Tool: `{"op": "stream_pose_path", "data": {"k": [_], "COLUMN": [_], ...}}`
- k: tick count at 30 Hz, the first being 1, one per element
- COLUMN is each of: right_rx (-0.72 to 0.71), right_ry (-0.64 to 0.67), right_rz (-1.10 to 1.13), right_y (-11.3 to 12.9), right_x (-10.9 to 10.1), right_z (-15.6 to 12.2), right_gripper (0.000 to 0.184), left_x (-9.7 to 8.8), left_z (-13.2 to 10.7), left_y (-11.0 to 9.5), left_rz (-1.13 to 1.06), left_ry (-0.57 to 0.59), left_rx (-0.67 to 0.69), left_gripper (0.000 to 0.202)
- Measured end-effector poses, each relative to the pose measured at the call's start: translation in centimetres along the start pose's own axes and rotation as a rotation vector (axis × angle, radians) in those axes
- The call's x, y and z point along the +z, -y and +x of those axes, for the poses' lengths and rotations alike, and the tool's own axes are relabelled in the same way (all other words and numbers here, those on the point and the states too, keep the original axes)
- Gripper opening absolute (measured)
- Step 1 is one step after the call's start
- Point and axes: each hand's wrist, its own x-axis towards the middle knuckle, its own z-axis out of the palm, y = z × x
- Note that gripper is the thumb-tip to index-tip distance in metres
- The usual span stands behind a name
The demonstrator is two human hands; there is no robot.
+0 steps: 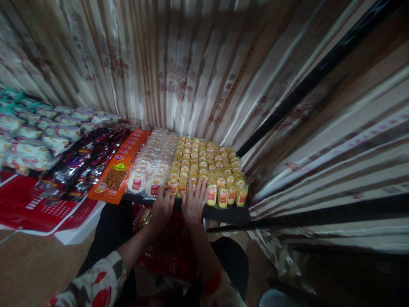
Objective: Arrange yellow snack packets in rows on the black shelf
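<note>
Rows of small yellow snack packets with red labels cover the right part of a dark shelf. My right hand lies flat on the front row of these packets, fingers stretched out and apart. My left hand rests beside it at the shelf's front edge, fingers curled down onto the packets; whether it grips one is hidden. Left of the yellow packets lie rows of round white packets in clear wrap.
An orange snack bag and dark glossy bags lie further left, with white-green packets beyond. A red basket sits below my arms. A striped curtain hangs behind; a black pole runs at the right.
</note>
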Motion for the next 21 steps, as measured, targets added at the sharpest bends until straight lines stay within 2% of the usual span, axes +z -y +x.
{"op": "stream_pose_path", "data": {"k": [7, 12, 15, 18, 21], "right_rx": [-0.013, 0.139, 0.163, 0.135, 0.122], "right_ry": [-0.036, -0.114, -0.073, -0.025, -0.011], "right_rz": [0.01, -0.025, 0.007, 0.069, 0.105], "right_y": [-0.5, -2.8, -4.3, -5.0, -5.0], "right_x": [-1.2, -2.9, -3.1, -2.5, -1.5], "right_z": [-0.4, -2.9, -4.3, -4.9, -4.8], "right_gripper": [0.05, 0.049, 0.047, 0.049, 0.052], "left_x": [0.0, -0.4, -0.3, 0.3, 1.1], "left_z": [-0.2, -1.1, -1.7, -2.0, -1.6], "left_y": [0.2, -0.1, -1.0, -2.3, -3.2], "left_rz": [0.021, 0.008, -0.028, -0.054, -0.03], "left_ry": [0.015, -0.012, 0.079, 0.186, 0.256], "left_rx": [0.012, 0.061, 0.159, 0.257, 0.285], "left_gripper": [0.018, 0.017, 0.021, 0.024, 0.027]}}
